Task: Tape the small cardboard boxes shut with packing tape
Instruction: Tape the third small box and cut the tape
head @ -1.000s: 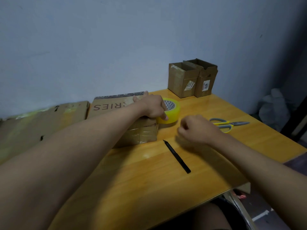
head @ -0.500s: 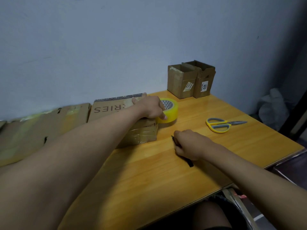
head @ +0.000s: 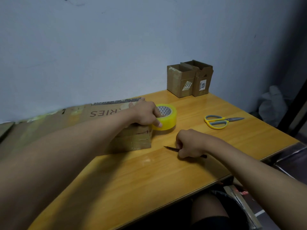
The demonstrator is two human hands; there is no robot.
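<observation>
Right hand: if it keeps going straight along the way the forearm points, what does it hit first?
Most likely the taped cardboard box. The right hand, closed around a thin black tool, points left and slightly away across the table, with bare wood between. Depth is uncertain; it might instead clip the yellow tape roll.

L hand [head: 146,114]: arm extended, palm down, fingers curled in grip. R hand [head: 189,143]: fisted, knuckles up, forearm angled in from right.
</observation>
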